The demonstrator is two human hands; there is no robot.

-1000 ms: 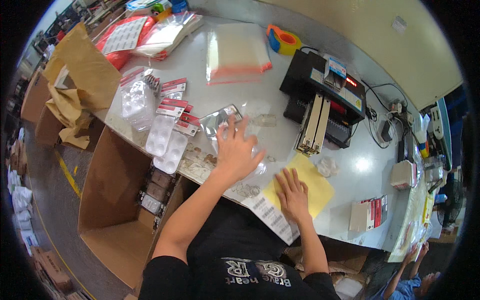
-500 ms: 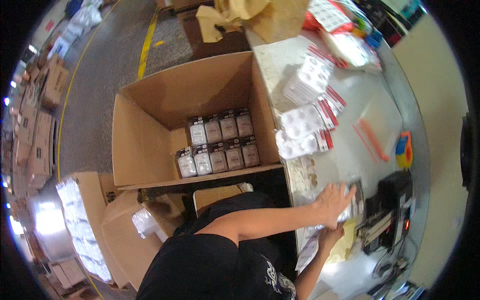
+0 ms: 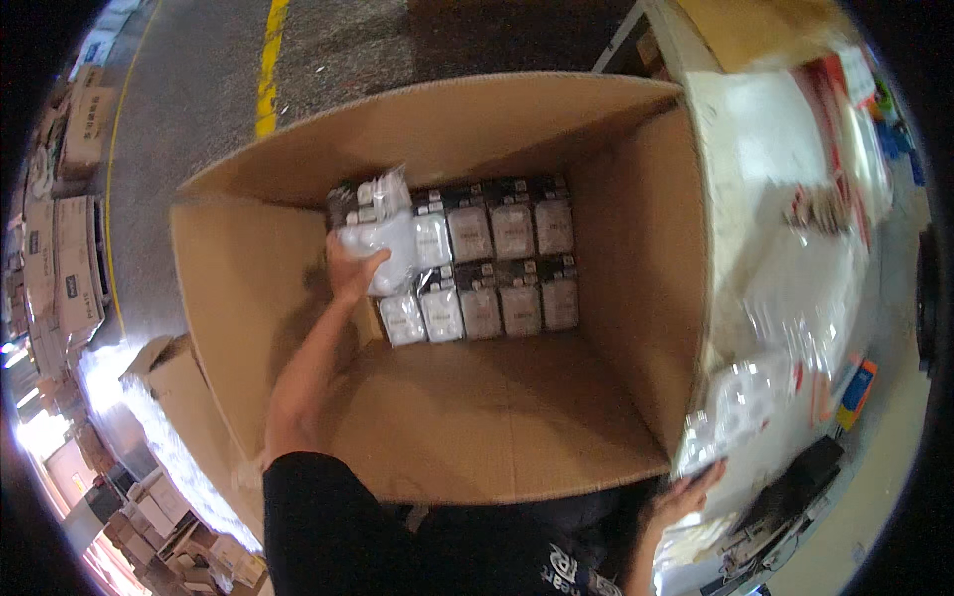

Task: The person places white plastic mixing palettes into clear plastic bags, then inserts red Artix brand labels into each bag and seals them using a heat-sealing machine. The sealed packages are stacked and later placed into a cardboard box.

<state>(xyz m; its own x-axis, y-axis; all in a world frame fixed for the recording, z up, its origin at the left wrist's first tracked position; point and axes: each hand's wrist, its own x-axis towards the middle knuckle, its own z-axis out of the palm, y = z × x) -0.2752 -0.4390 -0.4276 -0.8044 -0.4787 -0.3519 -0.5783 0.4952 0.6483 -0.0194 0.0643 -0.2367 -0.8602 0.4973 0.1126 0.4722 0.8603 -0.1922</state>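
Note:
A large open cardboard box (image 3: 248,298) fills the middle of the view. Two rows of clear-wrapped packages (image 3: 507,268) with dark tops lie along its far side. My left hand (image 3: 350,268) reaches down into the box and grips a clear plastic packet (image 3: 383,233) at the left end of the rows. My right hand (image 3: 686,492) rests at the lower right on the edge of the white table (image 3: 765,149), touching clear plastic bags (image 3: 735,407) there.
The white table runs down the right side, strewn with blurred clear bags and red-and-white packs (image 3: 825,209). A dark machine (image 3: 785,507) sits at the lower right. Stacked cartons (image 3: 70,248) line the left, beside a grey floor with a yellow line (image 3: 268,70).
The view has swung from the table to the box. My left hand left the table and now holds a packet inside the box. My right hand stays on the table edge.

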